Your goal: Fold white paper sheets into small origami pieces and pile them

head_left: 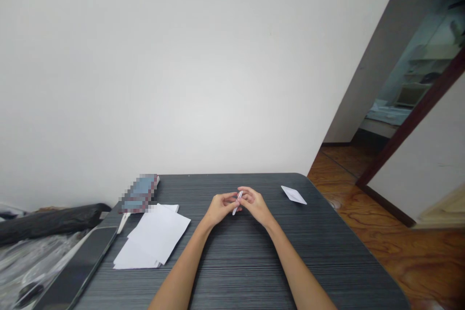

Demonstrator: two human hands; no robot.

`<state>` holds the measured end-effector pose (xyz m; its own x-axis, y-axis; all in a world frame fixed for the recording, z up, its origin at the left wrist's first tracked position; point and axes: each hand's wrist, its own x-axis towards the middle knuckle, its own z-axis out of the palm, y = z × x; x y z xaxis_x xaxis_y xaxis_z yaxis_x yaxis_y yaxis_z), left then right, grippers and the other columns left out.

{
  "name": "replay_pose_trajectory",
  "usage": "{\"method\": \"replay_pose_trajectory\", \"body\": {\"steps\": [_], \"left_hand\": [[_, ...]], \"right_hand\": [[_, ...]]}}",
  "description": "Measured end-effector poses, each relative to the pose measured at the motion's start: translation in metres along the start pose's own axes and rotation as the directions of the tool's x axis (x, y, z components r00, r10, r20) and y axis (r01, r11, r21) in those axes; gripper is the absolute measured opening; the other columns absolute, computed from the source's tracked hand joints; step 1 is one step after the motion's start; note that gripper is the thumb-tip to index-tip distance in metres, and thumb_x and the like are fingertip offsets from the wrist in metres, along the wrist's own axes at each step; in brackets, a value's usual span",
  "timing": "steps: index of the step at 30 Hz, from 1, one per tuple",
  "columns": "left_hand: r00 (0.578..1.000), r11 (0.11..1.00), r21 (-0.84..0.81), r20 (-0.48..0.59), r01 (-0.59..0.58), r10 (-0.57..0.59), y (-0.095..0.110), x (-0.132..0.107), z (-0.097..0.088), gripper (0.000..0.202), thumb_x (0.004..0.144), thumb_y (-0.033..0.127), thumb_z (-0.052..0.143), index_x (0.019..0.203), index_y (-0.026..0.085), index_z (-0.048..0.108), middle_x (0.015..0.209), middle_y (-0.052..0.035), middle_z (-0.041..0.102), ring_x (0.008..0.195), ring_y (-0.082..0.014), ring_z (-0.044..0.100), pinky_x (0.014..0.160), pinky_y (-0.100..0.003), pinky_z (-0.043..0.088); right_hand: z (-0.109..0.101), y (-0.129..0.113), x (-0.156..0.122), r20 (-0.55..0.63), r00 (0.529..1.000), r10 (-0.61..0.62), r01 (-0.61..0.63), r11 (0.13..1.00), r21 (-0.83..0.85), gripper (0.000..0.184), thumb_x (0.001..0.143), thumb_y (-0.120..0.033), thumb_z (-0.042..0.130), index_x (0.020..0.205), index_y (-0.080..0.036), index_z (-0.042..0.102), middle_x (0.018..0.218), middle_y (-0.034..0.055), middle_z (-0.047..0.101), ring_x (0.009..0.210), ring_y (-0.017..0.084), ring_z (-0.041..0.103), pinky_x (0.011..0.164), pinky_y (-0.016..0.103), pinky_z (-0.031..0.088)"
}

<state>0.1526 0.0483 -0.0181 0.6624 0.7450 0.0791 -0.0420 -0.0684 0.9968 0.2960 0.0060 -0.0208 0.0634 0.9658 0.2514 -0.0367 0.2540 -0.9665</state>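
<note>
OK, both hands are mid-table: L hand (220, 207) & R hand (254, 204) pinch a small white paper (237, 204) btwn fingertips, nearly edge-on, just above the table (247, 261). Loose sheets (158, 235) lie overlapping to the L, well apart; a 2nd paper piece (294, 194) sits nr the far R corner.

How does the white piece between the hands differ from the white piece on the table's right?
The held piece sits in the fingers of the left hand and right hand; the other piece lies on the table, untouched. The held piece shows as a narrow, tilted strip; the other piece shows a broader, four-sided face. Both are white.
</note>
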Motion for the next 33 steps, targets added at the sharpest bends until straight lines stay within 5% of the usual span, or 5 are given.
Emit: {"method": "replay_pose_trajectory", "body": {"steps": [10, 18, 24, 28, 33], "left_hand": [[0.975, 0.975, 0.196, -0.175, -0.101, 0.136, 0.006, -0.003, 0.004, 0.036, 0.071, 0.037, 0.051, 0.097, 0.014, 0.061, 0.098, -0.0058, 0.062, 0.089, -0.0216, 0.056, 0.08, -0.031, 0.044], [0.966, 0.99, -0.118, -0.233, 0.082, -0.108, 0.005, 0.001, 0.004, 0.046, 0.069, 0.045, 0.053, 0.097, 0.008, 0.057, 0.071, -0.0076, 0.066, 0.063, -0.0175, 0.062, 0.063, -0.03, 0.051], [0.951, 0.89, -0.351, 0.002, 0.291, -0.31, 0.007, -0.001, 0.009, 0.05, 0.068, 0.051, 0.051, 0.084, 0.004, 0.059, 0.072, -0.016, 0.065, 0.068, -0.02, 0.063, 0.074, -0.034, 0.047], [0.972, 0.848, -0.48, 0.046, 0.225, -0.232, 0.009, -0.002, 0.013, 0.043, 0.069, 0.046, 0.054, 0.085, 0.006, 0.057, 0.082, -0.0163, 0.064, 0.077, -0.0207, 0.062, 0.08, -0.037, 0.044], [0.986, 0.85, -0.504, 0.017, 0.153, -0.167, 0.007, -0.001, 0.015, 0.037, 0.068, 0.041, 0.058, 0.081, 0.006, 0.058, 0.079, -0.0133, 0.064, 0.077, -0.0197, 0.061, 0.08, -0.036, 0.044]], "right_hand": [[0.003, 0.002, -0.004, -0.038, 0.98, -0.197, 0.154, 0.859, -0.488, 0.026, 0.074, -0.017, 0.043, 0.091, -0.019, 0.063, 0.094, 0.0076, 0.056, 0.078, 0.015, 0.055, 0.067, 0.027, 0.046], [0.007, -0.005, -0.008, 0.039, 0.955, -0.293, 0.265, 0.791, -0.552, 0.033, 0.081, -0.018, 0.035, 0.105, -0.023, 0.056, 0.095, 0.0058, 0.06, 0.087, 0.017, 0.053, 0.078, 0.03, 0.041], [0.01, -0.003, -0.009, 0.044, 0.917, -0.396, 0.32, 0.667, -0.672, 0.034, 0.08, -0.013, 0.035, 0.104, -0.023, 0.057, 0.09, 0.0054, 0.06, 0.083, 0.016, 0.053, 0.074, 0.03, 0.039], [0.011, -0.005, -0.01, 0.007, 0.884, -0.467, 0.328, 0.61, -0.721, 0.034, 0.078, -0.012, 0.038, 0.102, -0.024, 0.058, 0.088, 0.0046, 0.061, 0.09, 0.018, 0.05, 0.077, 0.033, 0.035], [0.017, -0.004, -0.011, -0.039, 0.883, -0.468, 0.333, 0.683, -0.65, 0.038, 0.078, -0.011, 0.035, 0.107, -0.025, 0.055, 0.092, 0.0052, 0.06, 0.087, 0.019, 0.049, 0.076, 0.033, 0.038]]}}
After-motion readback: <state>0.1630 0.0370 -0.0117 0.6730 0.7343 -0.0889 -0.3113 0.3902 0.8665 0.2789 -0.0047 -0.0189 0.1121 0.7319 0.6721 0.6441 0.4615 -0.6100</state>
